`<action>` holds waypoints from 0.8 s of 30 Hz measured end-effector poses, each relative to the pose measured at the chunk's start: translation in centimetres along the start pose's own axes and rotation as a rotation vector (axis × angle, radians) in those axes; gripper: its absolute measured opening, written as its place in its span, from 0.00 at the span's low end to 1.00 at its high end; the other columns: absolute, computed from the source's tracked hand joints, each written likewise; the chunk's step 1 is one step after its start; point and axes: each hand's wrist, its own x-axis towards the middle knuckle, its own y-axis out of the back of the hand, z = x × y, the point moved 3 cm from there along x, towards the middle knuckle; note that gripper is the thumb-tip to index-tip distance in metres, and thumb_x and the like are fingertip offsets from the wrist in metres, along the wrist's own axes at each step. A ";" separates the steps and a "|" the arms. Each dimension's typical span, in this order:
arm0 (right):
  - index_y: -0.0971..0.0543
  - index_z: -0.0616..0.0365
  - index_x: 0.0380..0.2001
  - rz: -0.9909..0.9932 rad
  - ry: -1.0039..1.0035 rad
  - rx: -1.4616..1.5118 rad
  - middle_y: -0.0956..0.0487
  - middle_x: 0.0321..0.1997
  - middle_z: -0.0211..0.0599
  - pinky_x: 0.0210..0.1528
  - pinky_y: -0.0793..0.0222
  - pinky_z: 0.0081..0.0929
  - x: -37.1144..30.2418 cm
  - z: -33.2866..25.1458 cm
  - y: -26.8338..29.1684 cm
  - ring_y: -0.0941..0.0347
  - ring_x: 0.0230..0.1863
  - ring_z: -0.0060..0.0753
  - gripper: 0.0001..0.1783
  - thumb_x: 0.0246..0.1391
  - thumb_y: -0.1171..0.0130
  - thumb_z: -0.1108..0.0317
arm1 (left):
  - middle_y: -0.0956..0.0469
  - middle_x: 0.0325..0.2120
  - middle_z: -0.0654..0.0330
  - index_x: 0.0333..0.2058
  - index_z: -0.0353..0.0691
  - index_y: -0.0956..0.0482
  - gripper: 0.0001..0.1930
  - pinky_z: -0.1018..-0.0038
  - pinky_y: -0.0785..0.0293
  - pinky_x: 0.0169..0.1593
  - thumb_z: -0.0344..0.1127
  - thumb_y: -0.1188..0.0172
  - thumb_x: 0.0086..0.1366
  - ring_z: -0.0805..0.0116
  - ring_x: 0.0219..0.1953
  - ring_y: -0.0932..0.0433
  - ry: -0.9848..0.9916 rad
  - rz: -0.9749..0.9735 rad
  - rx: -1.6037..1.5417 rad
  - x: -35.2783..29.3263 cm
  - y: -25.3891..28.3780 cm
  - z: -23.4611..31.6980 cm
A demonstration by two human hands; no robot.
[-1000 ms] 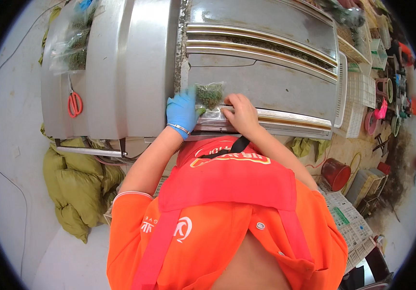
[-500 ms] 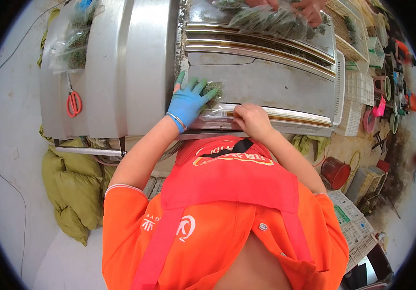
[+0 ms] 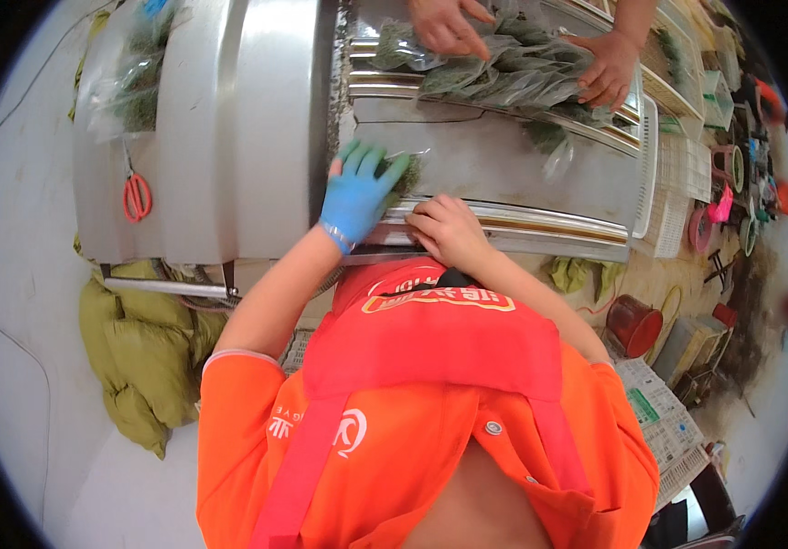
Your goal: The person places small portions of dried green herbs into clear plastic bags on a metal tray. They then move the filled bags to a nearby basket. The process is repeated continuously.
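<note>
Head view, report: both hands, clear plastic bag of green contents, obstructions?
Blue-gloved left hand over clear plastic bag, partly hiding it. Bare right hand, fingers curled, at shiny metal rail. Co-worker's bare hands beyond, apart from both.

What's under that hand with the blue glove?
A bag of something green pokes out past the gloved left hand. Whatever else is underneath is covered.

On the bench [image 3: 277,165], scissors [image 3: 138,198] are lying left, nearer than several bags [image 3: 140,99]; one bag [image 3: 411,174] is lying at the near rail [image 3: 540,225]; a heap of bags [image 3: 508,75] is lying over the farther rails [image 3: 385,89].
</note>
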 end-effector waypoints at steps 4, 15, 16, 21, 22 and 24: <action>0.19 0.56 0.45 0.265 -0.165 -0.009 0.21 0.45 0.40 0.48 0.28 0.40 -1.1 2.2 4.7 0.25 0.46 0.48 0.18 0.48 0.33 0.71 | 0.24 0.44 0.59 0.54 0.54 0.21 0.25 0.57 0.33 0.50 0.33 0.40 0.56 0.57 0.45 0.26 -0.089 -0.143 -0.036 -5.3 -1.6 2.2; 0.21 0.48 0.30 0.555 -0.084 -0.561 0.28 0.35 0.30 0.37 0.39 0.37 6.9 7.3 13.1 0.30 0.39 0.37 0.10 0.41 0.32 0.70 | 0.19 0.30 0.60 0.42 0.45 0.16 0.11 0.65 0.26 0.38 0.43 0.39 0.67 0.66 0.32 0.20 0.535 -0.114 -1.047 1.2 0.9 5.3; 0.21 0.48 0.27 0.563 -0.058 -0.579 0.28 0.34 0.29 0.37 0.40 0.37 6.8 7.0 13.2 0.31 0.38 0.37 0.08 0.40 0.32 0.69 | 0.18 0.32 0.61 0.42 0.44 0.17 0.12 0.67 0.24 0.37 0.44 0.40 0.69 0.67 0.33 0.19 0.661 -0.080 -1.276 2.4 0.4 5.3; 0.22 0.49 0.22 0.340 -0.023 -0.469 0.27 0.33 0.30 0.36 0.40 0.36 3.1 0.8 10.8 0.31 0.36 0.35 0.08 0.40 0.30 0.68 | 0.17 0.36 0.59 0.43 0.36 0.20 0.12 0.68 0.19 0.38 0.40 0.40 0.69 0.66 0.37 0.18 1.322 -0.237 -2.094 4.4 -3.5 6.5; 0.22 0.50 0.23 0.278 -0.041 -0.342 0.26 0.34 0.30 0.37 0.40 0.36 2.3 -0.6 10.3 0.31 0.36 0.36 0.09 0.42 0.29 0.66 | 0.18 0.36 0.58 0.44 0.35 0.21 0.12 0.68 0.18 0.38 0.38 0.40 0.69 0.65 0.37 0.17 1.329 -0.241 -2.141 3.7 -5.6 6.5; 0.22 0.52 0.27 0.288 -0.138 -0.117 0.24 0.38 0.30 0.38 0.37 0.35 0.5 -1.3 10.4 0.29 0.38 0.34 0.11 0.45 0.28 0.64 | 0.18 0.37 0.57 0.46 0.35 0.23 0.11 0.70 0.18 0.36 0.32 0.39 0.68 0.65 0.35 0.18 1.282 -0.320 -2.028 1.8 -8.2 5.5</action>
